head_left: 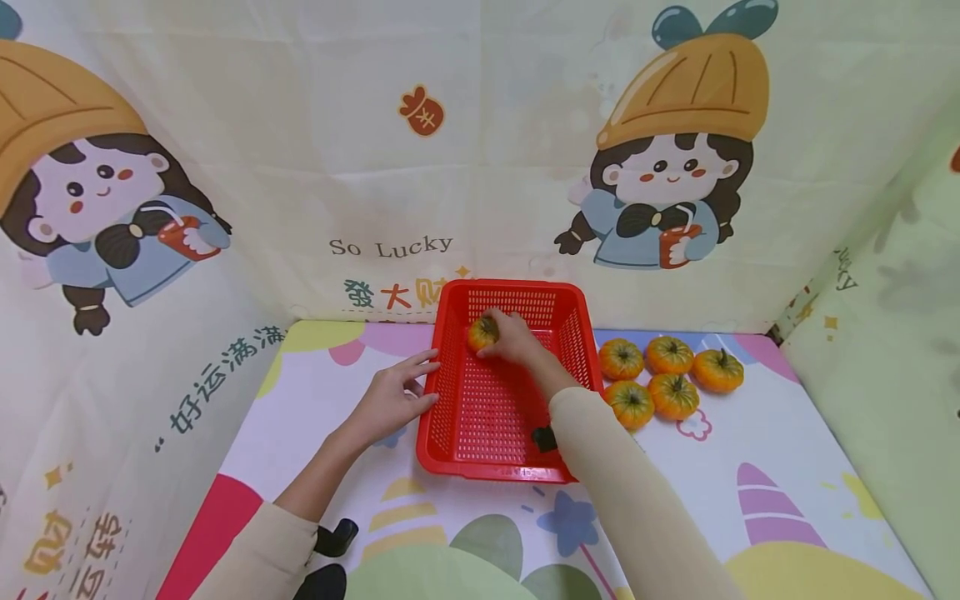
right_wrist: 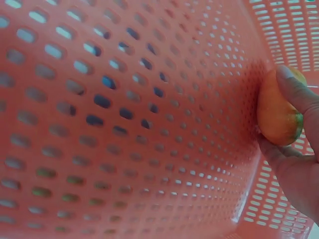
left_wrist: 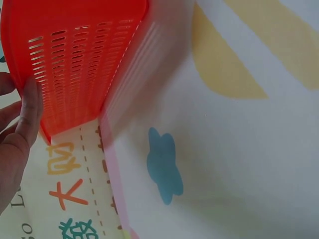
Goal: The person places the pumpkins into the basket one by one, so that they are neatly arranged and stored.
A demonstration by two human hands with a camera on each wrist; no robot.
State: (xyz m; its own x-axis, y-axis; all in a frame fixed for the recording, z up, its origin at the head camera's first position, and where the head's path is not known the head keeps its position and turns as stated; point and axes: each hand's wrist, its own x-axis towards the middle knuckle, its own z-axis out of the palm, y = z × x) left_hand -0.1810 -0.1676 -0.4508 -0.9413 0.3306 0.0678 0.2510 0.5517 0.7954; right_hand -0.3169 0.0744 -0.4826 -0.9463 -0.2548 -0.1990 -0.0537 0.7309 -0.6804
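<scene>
Step in hand, as I read it: setting a small pumpkin (head_left: 482,335) in the upper-left part of the red basket (head_left: 495,472), frame centre. Right hand (head_left: 516,339) grips it; left hand (head_left: 390,398) touches the basket's left rim, fingers fairly straight. Next move calls for a clean release. Five more pumpkins (head_left: 674,397) right of centre. Patterned tabletop (head_left: 675,492) below, printed cloth walls (head_left: 495,192) (cartoon figures, lettering) above and both sides.

The basket (head_left: 495,425) is glossy, perforated plastic; the pumpkins (head_left: 674,397) look smooth, slightly shiny; the backdrop (head_left: 495,183), creased matt cloth; the counter (head_left: 660,508) looks smooth.
</scene>
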